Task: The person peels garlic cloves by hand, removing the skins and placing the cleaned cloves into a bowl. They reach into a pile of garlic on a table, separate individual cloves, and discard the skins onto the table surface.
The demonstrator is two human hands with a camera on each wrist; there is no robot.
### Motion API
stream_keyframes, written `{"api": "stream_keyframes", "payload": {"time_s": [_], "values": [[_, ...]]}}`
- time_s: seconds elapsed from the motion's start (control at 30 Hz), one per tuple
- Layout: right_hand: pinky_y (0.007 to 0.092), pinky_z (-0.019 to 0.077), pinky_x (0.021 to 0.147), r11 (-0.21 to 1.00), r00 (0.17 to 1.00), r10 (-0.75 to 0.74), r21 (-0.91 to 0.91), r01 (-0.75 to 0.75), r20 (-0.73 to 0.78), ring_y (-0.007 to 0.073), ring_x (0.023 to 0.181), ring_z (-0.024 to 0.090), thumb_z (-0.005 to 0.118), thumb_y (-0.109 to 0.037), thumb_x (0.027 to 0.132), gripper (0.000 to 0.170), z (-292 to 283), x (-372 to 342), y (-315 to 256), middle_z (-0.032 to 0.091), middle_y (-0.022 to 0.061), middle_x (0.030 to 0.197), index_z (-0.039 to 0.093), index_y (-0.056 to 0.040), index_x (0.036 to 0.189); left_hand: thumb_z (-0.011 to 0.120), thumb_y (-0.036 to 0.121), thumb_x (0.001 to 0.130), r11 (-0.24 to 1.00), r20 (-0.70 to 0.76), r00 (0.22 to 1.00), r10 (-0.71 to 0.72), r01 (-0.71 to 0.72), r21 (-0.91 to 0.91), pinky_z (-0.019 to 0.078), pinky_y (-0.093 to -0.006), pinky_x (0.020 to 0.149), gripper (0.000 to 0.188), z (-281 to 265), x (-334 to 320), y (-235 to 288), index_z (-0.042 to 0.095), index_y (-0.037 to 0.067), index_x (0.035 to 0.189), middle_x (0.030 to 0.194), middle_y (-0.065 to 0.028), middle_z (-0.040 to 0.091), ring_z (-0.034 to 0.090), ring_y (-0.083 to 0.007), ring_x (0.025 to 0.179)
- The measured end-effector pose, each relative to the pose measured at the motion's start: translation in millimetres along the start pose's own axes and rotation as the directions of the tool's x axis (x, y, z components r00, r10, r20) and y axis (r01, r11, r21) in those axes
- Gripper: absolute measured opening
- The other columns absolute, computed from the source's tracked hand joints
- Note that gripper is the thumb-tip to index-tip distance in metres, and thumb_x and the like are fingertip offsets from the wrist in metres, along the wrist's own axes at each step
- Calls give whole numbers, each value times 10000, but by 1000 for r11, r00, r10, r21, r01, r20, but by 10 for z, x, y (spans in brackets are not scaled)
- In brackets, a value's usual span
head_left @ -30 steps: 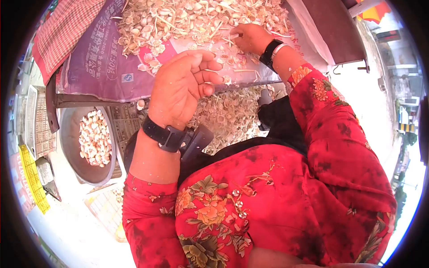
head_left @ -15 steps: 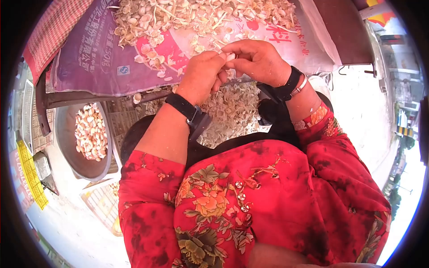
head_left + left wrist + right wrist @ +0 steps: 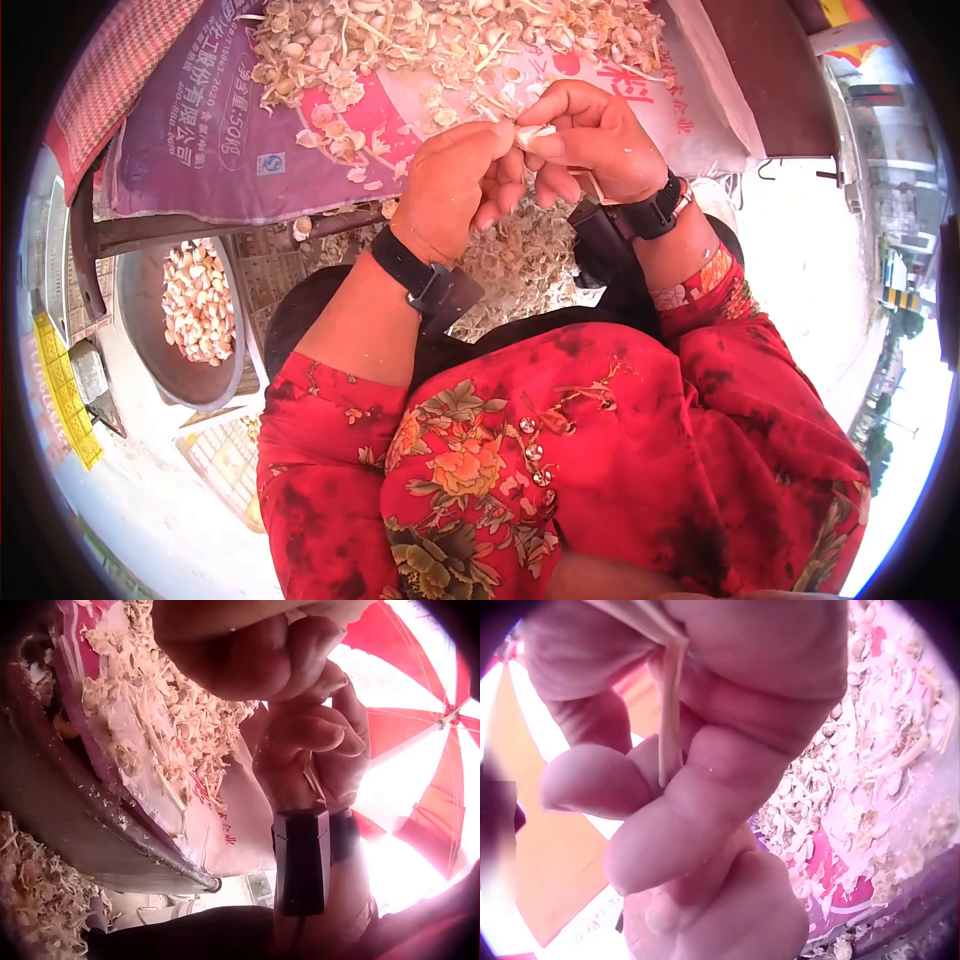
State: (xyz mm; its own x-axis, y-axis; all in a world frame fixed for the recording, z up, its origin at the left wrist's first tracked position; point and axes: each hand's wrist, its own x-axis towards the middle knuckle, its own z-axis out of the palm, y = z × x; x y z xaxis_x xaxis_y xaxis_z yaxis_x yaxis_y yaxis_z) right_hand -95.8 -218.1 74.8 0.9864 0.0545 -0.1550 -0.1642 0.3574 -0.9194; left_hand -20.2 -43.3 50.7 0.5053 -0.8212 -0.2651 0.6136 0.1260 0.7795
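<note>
Above the table's near edge, my left hand [image 3: 452, 190] and right hand [image 3: 610, 150] meet at the fingertips. Between them is a whitish garlic clove [image 3: 535, 133]. My right thumb and index finger pinch it, while the left thumb and index finger grip its other side. A thin dry garlic stalk [image 3: 670, 712] runs across the right hand's palm side in the right wrist view. In the left wrist view the clove is hidden behind curled fingers. A broad pile of garlic cloves, skins and stalks [image 3: 420, 45] lies just beyond the hands.
The pile rests on a printed purple and pink woven sack [image 3: 210, 120] spread over the table. Lower left stands a grey tub [image 3: 190, 385] with garlic cloves [image 3: 198, 300] in it. Husks [image 3: 520, 265] are heaped below the table edge. A red and white umbrella [image 3: 420, 742] is overhead.
My right hand came back from the pile to the left hand, and both took hold of a clove. Over the last half second the hands stayed together, the clove showing more.
</note>
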Motion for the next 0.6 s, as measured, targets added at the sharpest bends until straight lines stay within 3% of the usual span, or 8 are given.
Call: {"api": "stream_keyframes", "payload": {"time_s": [0.13,0.17,0.27,0.33,0.37,0.6], "values": [[280,516,480,978,989,-38,208,8,143,118,447,525,619,-19,823,221,371,-166,-289,611,144,757,546,56,1018,509,311,914,1000,-61,998,-3,3,0,291,-211,404,337,-22,1,20,535,45,708,583,-45,513,402,-84,439],[297,523,494,977,971,-41,214,-11,236,148,471,550,642,-7,804,260,504,-223,-430,614,170,775,534,83,1023,518,283,901,999,-67,997,45,-44,21,286,-208,406,307,-30,13,-24,532,51,702,576,-38,508,394,-81,433],[311,529,506,975,876,-117,220,12,467,183,503,579,667,-2,787,303,771,-370,-665,619,194,792,526,112,1030,550,264,872,983,-65,993,-98,107,150,292,-206,406,247,7,-7,27,551,76,712,586,-12,533,421,-68,438],[308,527,504,966,794,-199,252,59,574,188,511,584,670,-8,788,304,894,-415,-693,620,193,791,530,112,1030,561,260,863,983,-90,987,-133,143,111,299,-202,413,226,33,11,1,562,85,721,600,-4,551,438,-60,451],[307,527,503,960,766,-232,269,80,600,190,515,587,671,-11,788,305,933,-420,-696,621,192,790,532,112,1031,553,224,862,991,-58,995,-77,83,109,284,-192,412,159,13,21,-36,564,74,811,648,-28,576,437,-67,459],[300,523,497,922,661,-366,350,163,656,206,544,603,680,-32,792,312,1029,-418,-691,626,187,787,547,114,1034,557,224,857,995,-50,997,-57,60,76,296,-187,434,146,-10,28,-50,571,84,818,669,-18,584,457,-59,487]]}}
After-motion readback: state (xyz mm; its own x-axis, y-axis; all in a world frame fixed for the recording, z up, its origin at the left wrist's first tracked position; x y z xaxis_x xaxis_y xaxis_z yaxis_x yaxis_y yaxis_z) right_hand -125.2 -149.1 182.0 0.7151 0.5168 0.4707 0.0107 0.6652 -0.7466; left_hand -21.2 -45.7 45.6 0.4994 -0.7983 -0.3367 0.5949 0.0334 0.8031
